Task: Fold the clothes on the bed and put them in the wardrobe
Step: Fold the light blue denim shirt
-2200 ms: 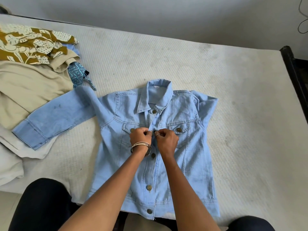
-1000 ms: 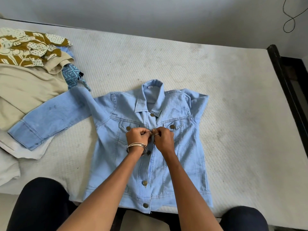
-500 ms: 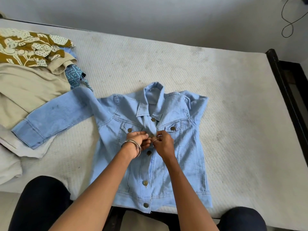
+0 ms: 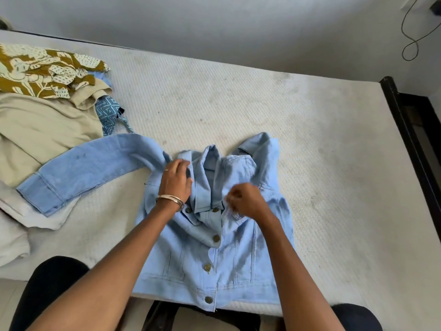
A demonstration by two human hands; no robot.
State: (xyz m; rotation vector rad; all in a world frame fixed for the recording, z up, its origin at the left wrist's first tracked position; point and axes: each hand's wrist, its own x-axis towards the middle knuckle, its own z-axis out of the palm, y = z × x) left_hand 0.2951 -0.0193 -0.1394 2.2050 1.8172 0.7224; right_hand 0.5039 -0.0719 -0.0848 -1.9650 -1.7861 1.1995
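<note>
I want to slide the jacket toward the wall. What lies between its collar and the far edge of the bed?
In the head view, only bare mattress lies between the jacket collar and the far edge.

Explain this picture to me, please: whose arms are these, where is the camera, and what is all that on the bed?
There is no machine here. A person wears a camera on the head, looking down at their own arms. The left hand, with bangles at the wrist, grips the light blue denim jacket near its left shoulder. The right hand pinches the fabric near the chest; it is slightly blurred. The jacket lies face up on the white mattress, lower buttons done up, one sleeve stretched left. Beside it sits a pile of unfolded clothes.
</note>
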